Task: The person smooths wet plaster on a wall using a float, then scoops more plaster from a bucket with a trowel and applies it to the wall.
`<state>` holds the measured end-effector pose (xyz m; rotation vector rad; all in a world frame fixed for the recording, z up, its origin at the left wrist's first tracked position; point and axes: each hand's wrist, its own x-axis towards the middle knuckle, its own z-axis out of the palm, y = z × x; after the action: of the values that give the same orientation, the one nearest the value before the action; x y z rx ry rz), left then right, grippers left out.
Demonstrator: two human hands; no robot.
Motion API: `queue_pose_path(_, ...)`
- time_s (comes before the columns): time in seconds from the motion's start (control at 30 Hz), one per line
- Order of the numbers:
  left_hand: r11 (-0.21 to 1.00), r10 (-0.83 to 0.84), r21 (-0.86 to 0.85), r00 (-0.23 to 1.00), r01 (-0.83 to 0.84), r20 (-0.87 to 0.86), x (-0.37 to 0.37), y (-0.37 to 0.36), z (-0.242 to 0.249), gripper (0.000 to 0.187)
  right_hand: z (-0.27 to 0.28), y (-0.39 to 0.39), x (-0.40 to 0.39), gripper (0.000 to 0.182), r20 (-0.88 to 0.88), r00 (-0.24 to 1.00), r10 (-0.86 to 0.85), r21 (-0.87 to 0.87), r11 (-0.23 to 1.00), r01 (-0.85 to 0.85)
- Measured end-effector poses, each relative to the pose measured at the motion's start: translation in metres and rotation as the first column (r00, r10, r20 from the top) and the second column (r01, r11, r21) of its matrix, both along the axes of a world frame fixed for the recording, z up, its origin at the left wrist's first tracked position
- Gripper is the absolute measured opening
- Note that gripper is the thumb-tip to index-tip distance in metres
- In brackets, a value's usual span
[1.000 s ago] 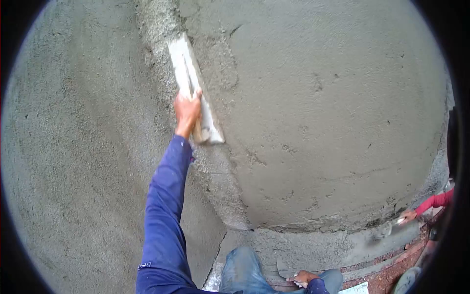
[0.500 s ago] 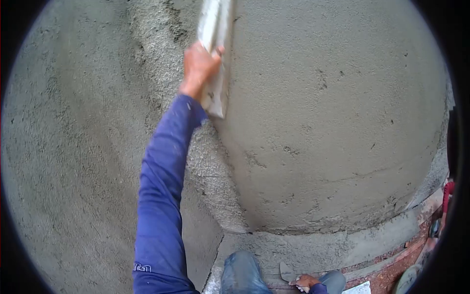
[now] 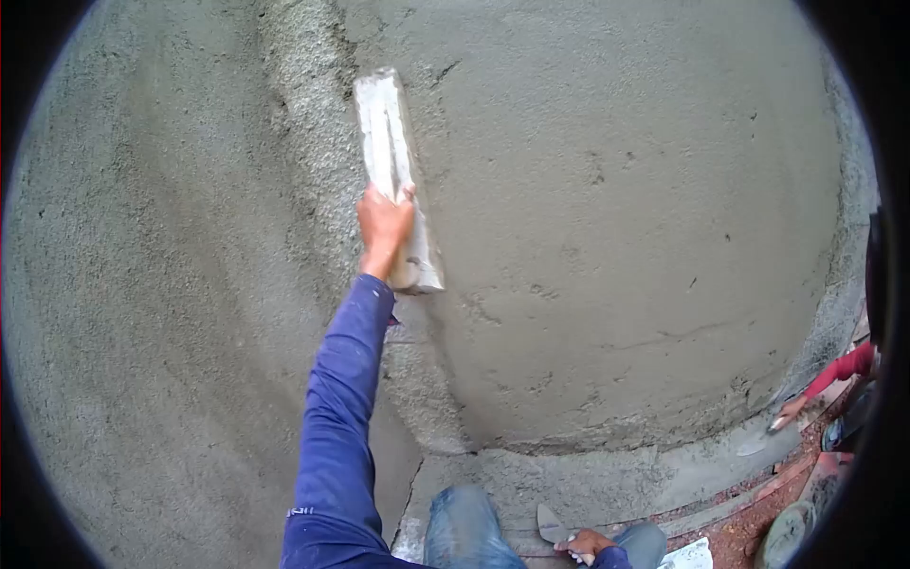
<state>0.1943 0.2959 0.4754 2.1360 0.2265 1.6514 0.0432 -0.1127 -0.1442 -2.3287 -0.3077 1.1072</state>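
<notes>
My left hand [image 3: 385,226] is closed around the grip of a long, pale plastering float [image 3: 381,123]. The float lies against the wet grey plaster [image 3: 588,247], along the border between the smooth coat on the right and a rougher strip [image 3: 313,104] on the left. Low in the view, beside my knee, my right hand [image 3: 590,543] is closed on the handle of a small pointed trowel [image 3: 551,524], its blade tipped upward and apart from the wall.
My jeans-covered knee [image 3: 466,526] is near the wall's foot. A grey ledge [image 3: 654,479] curves along the bottom. At far right, another person's red-sleeved hand [image 3: 791,412] holds a trowel [image 3: 754,445] at the ledge. A whitish flat piece [image 3: 689,555] lies by my right knee.
My left hand and the float have come down along the plaster border. My right hand stays low with the trowel. The other person's red-sleeved arm has reached in from the right.
</notes>
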Motion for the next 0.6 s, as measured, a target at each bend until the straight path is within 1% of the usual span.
queue_pose_path(0.03,0.999,-0.032,0.035,0.998,0.030,0.050,0.011,0.011,0.021,0.044,-0.004,-0.005,0.002,0.067,0.004,1.000,-0.009,-0.004,1.000,0.009)
queue_pose_path(0.07,0.997,-0.046,-0.057,0.999,0.047,0.013,0.018,0.016,0.052,0.044,-0.010,-0.009,-0.001,0.070,-0.042,0.999,-0.024,0.020,1.000,0.025)
queue_pose_path(0.1,0.997,-0.058,-0.051,0.998,0.056,-0.040,0.008,0.005,0.087,0.043,-0.015,-0.008,-0.001,0.073,-0.085,0.996,-0.036,0.048,0.998,0.040)
queue_pose_path(0.13,0.998,-0.059,-0.034,0.992,0.056,-0.113,-0.004,-0.010,0.116,0.039,-0.021,-0.011,0.003,0.075,-0.164,0.986,-0.005,-0.015,1.000,0.003)
queue_pose_path(0.17,0.983,-0.150,-0.130,0.980,0.133,-0.132,-0.015,-0.028,0.134,0.039,-0.029,-0.015,0.001,0.075,-0.175,0.985,-0.004,-0.019,1.000,0.001)
queue_pose_path(0.23,0.984,-0.137,-0.125,0.989,0.129,-0.056,-0.011,-0.047,0.136,0.038,-0.059,-0.018,0.012,0.072,-0.076,0.994,0.085,-0.090,0.992,-0.091)
queue_pose_path(0.27,0.998,-0.051,-0.042,0.997,0.049,-0.052,-0.004,-0.046,0.118,0.038,-0.079,-0.021,0.017,0.072,-0.051,0.994,0.097,-0.066,0.993,-0.100)
queue_pose_path(0.3,0.998,0.044,0.040,0.998,-0.042,-0.052,0.004,-0.035,0.086,0.038,-0.074,-0.023,0.016,0.072,-0.058,0.992,0.111,-0.072,0.991,-0.115)
queue_pose_path(0.33,0.990,0.046,0.134,0.999,-0.044,-0.009,0.010,-0.016,0.049,0.043,-0.065,-0.016,0.017,0.073,-0.203,0.978,0.045,-0.078,0.995,-0.062)
queue_pose_path(0.37,0.974,0.037,0.223,0.999,-0.043,0.030,0.012,-0.002,0.020,0.049,-0.029,-0.011,0.012,0.073,-0.278,0.960,0.009,-0.088,0.996,-0.035)
queue_pose_path(0.4,0.993,0.011,0.118,1.000,-0.008,-0.025,0.002,-0.002,0.017,0.046,0.008,-0.006,0.007,0.074,-0.350,0.936,-0.029,-0.103,0.995,-0.008)
queue_pose_path(0.43,1.000,-0.025,0.014,0.997,0.027,-0.069,-0.009,-0.005,0.022,0.044,0.068,0.002,0.002,0.073,-0.312,0.947,0.074,-0.032,0.996,-0.088)
queue_pose_path(0.47,0.997,0.008,0.075,0.999,-0.004,-0.051,-0.010,-0.005,0.039,0.045,0.072,0.006,0.002,0.072,-0.284,0.951,0.126,0.008,0.992,-0.129)
queue_pose_path(0.5,0.997,0.035,0.076,0.999,-0.034,-0.005,-0.006,-0.008,0.062,0.038,0.075,0.009,0.003,0.072,-0.252,0.952,0.176,0.047,0.984,-0.169)
queue_pose_path(0.53,0.999,-0.051,-0.024,0.989,0.048,-0.136,-0.011,-0.020,0.093,0.037,0.037,0.014,-0.003,0.071,-0.066,0.994,0.087,-0.023,0.996,-0.088)
queue_pose_path(0.57,0.993,-0.099,-0.074,0.992,0.093,-0.075,-0.014,-0.035,0.113,0.039,0.040,0.010,0.000,0.071,-0.090,0.989,0.122,-0.014,0.992,-0.123)
queue_pose_path(0.6,0.987,-0.120,-0.122,0.989,0.109,-0.090,-0.011,-0.043,0.123,0.040,0.049,0.006,0.002,0.071,-0.113,0.981,0.156,-0.003,0.987,-0.158)
